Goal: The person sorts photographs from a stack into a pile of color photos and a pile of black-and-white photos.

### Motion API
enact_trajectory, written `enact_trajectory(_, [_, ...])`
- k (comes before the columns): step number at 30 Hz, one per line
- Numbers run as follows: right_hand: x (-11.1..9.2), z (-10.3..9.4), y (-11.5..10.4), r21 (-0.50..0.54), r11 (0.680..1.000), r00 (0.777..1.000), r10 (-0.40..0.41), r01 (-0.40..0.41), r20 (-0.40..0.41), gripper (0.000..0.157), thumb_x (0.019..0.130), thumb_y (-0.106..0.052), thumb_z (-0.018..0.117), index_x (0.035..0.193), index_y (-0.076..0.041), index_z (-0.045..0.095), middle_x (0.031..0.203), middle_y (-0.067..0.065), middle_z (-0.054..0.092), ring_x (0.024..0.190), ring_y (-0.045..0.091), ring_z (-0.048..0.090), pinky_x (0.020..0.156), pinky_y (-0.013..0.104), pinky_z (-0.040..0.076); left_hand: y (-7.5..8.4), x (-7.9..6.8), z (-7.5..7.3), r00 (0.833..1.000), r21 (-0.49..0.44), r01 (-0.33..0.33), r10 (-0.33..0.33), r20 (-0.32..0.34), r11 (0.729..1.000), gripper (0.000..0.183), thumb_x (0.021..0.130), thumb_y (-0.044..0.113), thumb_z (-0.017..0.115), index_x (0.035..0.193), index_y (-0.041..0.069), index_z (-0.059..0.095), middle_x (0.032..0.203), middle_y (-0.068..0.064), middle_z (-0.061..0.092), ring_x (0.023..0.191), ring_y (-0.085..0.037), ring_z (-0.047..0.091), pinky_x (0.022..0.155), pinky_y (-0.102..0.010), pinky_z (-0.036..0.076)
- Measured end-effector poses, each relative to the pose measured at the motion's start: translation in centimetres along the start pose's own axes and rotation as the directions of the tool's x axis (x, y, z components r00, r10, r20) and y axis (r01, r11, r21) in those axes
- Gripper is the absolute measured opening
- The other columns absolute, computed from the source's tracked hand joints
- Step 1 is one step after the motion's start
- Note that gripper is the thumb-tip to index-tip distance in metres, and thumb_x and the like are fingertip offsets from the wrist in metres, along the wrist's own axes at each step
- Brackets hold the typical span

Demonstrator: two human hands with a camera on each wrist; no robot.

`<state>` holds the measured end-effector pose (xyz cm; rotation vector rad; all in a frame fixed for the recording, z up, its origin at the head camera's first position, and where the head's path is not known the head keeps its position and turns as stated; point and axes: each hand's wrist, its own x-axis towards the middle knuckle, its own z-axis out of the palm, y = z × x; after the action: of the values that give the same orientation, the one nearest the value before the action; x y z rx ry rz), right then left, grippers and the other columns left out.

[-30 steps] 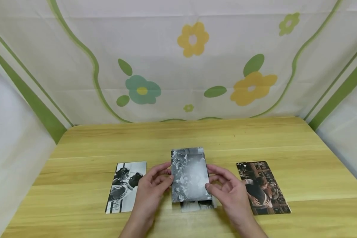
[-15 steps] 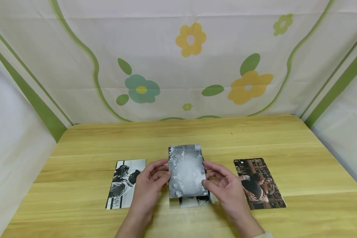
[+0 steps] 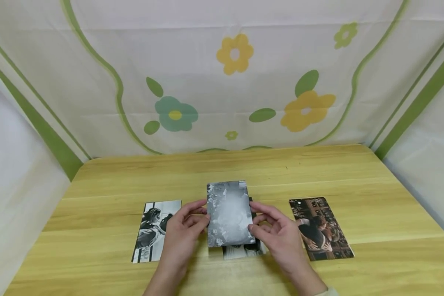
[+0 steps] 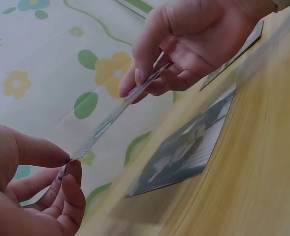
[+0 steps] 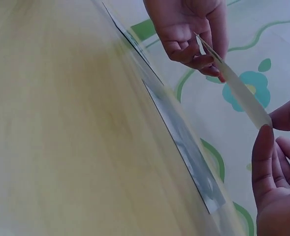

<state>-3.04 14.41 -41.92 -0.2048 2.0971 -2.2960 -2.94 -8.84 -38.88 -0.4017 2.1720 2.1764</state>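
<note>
A black-and-white photo card (image 3: pixel 230 216) is held up by both hands over the middle of the table. My left hand (image 3: pixel 183 234) pinches its left edge between thumb and fingers, and my right hand (image 3: pixel 277 236) pinches the right edge. The left wrist view shows the held photo card (image 4: pixel 105 119) almost edge-on, raised above the tabletop. Beneath it lies another black-and-white photo card (image 4: pixel 189 147), mostly covered in the head view. In the right wrist view, the pale back of the held card (image 5: pixel 245 101) faces the camera.
On the left lies a black-and-white photo card (image 3: pixel 148 236) of two people, partly behind my left hand. A colour photo card (image 3: pixel 323 230) lies at the right. The wooden table (image 3: pixel 107 181) ends at a flower-printed cloth (image 3: pixel 192 61) behind it.
The view has shifted slightly, so the things sit a little further left in it. Both hands keep holding the photo card above the middle one.
</note>
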Motion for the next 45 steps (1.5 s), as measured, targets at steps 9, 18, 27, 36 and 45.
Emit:
enact_trajectory(9, [0.4,3.6,0.0,-0.081,0.994,0.993,0.082,-0.075,0.088,0.054,0.089,0.005,0.078,0.141,-0.001,0.066,0.127,0.021,0.066,0.096,0.013,0.069,0.078,0.022,0.063,-0.1,-0.1,-3.3,0.995,0.093,0.039,-0.029,-0.100,0.995,0.041,0.097,-0.001,0.074,0.137,0.008,0.071,0.119,-0.007,0.071,0.091,-0.007,0.070,0.079,-0.021,0.057])
enact_trajectory(18, [0.5,9.2,-0.4,-0.156,0.983,0.970,0.130,-0.099,0.207,0.058,0.090,-0.002,0.077,0.146,-0.009,0.064,0.139,0.015,0.064,0.097,0.014,0.070,0.076,0.023,0.062,-0.3,-0.3,-9.1,0.977,0.214,0.129,-0.086,-0.198,0.968,0.042,0.102,0.005,0.071,0.143,0.010,0.066,0.110,0.011,0.070,0.092,-0.003,0.069,0.076,-0.022,0.057])
enact_trajectory(27, [0.7,13.0,-0.3,-0.133,0.974,0.933,0.214,-0.182,0.291,0.059,0.091,-0.014,0.079,0.147,-0.012,0.063,0.133,0.007,0.070,0.087,0.009,0.070,0.077,0.022,0.059,-1.3,-0.5,-13.5,0.943,0.209,0.205,-0.135,-0.305,0.956,0.038,0.103,0.010,0.072,0.140,0.014,0.069,0.102,0.027,0.070,0.093,0.002,0.069,0.074,-0.022,0.056])
enact_trajectory(36, [0.8,14.2,-0.1,-0.205,0.962,0.935,0.235,-0.183,0.266,0.053,0.095,-0.027,0.079,0.145,-0.016,0.066,0.135,0.000,0.073,0.096,0.005,0.070,0.081,0.026,0.055,-1.9,0.0,-14.4,0.931,0.260,0.246,-0.152,-0.332,0.934,0.043,0.101,0.009,0.072,0.144,0.009,0.065,0.096,0.029,0.069,0.091,0.002,0.067,0.072,-0.022,0.057])
enact_trajectory(45, [0.8,14.3,0.2,-0.249,0.950,0.935,0.252,-0.189,0.250,0.055,0.100,-0.044,0.073,0.145,-0.013,0.066,0.139,0.003,0.072,0.094,0.000,0.065,0.078,0.023,0.055,-2.1,0.2,-14.0,0.929,0.372,0.259,-0.125,-0.347,0.892,0.042,0.102,0.011,0.070,0.143,0.004,0.065,0.114,0.005,0.075,0.087,0.001,0.063,0.073,-0.022,0.056])
